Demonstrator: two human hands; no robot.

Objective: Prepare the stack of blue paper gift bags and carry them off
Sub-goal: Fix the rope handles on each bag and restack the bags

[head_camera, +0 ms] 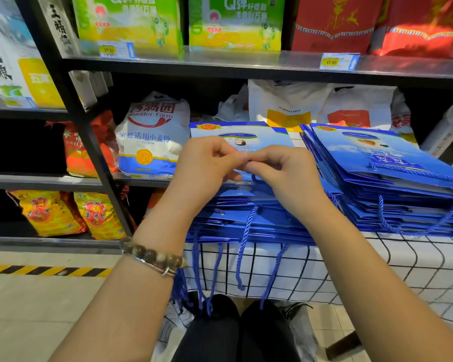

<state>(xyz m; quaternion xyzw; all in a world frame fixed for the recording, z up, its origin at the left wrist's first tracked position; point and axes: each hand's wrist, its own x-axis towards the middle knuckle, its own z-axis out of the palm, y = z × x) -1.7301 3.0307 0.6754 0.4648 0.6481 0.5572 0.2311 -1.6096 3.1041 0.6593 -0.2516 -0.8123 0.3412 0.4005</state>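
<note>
Blue paper gift bags (246, 212) are stacked flat on a table draped with a white, black-gridded cloth (377, 270), right up against the shelving; glossy blue card is seen all the way down, with a sky-type print and a small orange badge on the top one; twisted blue cord handles (243, 246) are seen dangling over the table edge. A second stack (392, 178) of the same bags is piled just to the right, fanned out a bit and touching the first, so that side is pretty much boxed in. Both hands are held over the near stack, and part of the top bag is covered by them; the left hand (207, 165) and the right hand (285, 171) are curled in with fingertips brought together in a pinch; what's being pinched can't be made out, tbh. A beaded bracelet (152, 257) is worn on the left wrist. A white flour bag (152, 137) is stood on the black shelf (50, 180) just left of the stack; white carrier bags (288, 105) are crammed in behind; green boxes (131, 22) and red gift bags (335, 24) are lined up on the shelf above, with a price tag (339, 61) fixed to its edge; yellow sacks (47, 212) are kept lower down; black-and-yellow tape (45, 270) is stuck along the floor.
</note>
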